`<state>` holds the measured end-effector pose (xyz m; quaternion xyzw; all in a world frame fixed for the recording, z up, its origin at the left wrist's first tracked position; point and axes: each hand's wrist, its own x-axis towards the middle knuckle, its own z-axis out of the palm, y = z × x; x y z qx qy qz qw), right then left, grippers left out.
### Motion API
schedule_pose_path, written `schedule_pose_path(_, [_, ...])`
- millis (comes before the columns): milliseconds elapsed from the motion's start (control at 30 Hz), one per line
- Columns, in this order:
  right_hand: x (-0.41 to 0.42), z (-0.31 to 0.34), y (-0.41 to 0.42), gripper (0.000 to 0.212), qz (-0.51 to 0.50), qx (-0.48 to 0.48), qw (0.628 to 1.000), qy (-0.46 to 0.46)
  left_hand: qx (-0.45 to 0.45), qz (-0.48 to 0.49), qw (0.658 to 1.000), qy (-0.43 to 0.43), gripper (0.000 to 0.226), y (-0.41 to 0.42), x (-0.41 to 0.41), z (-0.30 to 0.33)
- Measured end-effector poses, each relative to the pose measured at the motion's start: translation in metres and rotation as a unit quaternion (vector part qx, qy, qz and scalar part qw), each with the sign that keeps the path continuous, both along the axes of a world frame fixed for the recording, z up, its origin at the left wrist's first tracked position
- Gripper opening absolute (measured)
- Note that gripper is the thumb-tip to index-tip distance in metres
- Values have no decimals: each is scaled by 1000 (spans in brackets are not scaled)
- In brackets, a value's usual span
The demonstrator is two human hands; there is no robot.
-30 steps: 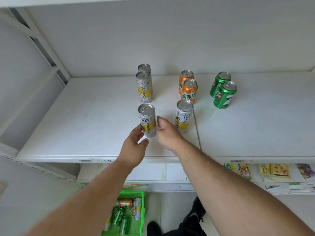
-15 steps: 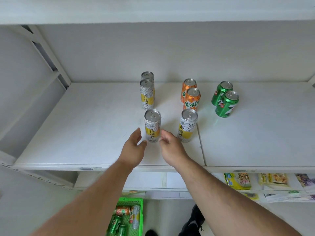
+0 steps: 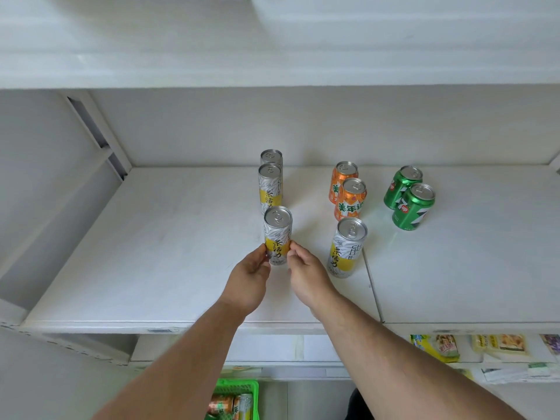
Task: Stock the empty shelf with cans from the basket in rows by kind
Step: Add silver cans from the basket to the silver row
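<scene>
On the white shelf (image 3: 151, 268) a tall silver-and-yellow tea can (image 3: 278, 230) stands upright in front of two more of its kind (image 3: 269, 186). My left hand (image 3: 250, 280) and my right hand (image 3: 307, 275) pinch its lower part from either side with the fingertips. A fourth tea can (image 3: 347, 247) stands alone to the right, in front of two orange cans (image 3: 351, 198). Two green cans (image 3: 413, 207) form a short row further right. The green basket (image 3: 239, 398) sits on the floor below, with several cans in it.
The shelf above overhangs the cans. A slanted white brace (image 3: 97, 128) runs along the left wall. A seam (image 3: 371, 277) splits the shelf board right of the lone tea can. Snack packets (image 3: 445, 347) lie on the lower shelf at the right.
Both hands have closed in on the front tea can, from fingers just off it to fingertips gripping its sides. The view has tilted, so the shelf sits lower in frame.
</scene>
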<state>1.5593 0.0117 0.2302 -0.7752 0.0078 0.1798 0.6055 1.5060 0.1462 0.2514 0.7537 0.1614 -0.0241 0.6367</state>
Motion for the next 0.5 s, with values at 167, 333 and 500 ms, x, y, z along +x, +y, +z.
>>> schedule_pose_path(167, [34, -4, 21, 69, -10, 43, 999, 21, 14, -3, 1000, 1, 49, 14, 32, -1])
schedule_pose_path(333, [58, 4, 34, 61, -15, 50, 998, 21, 17, -4, 1000, -8, 52, 19, 54, 1])
schedule_pose_path(500, [68, 11, 40, 54, -22, 39, 999, 13, 30, -9, 1000, -3, 55, 21, 65, 0])
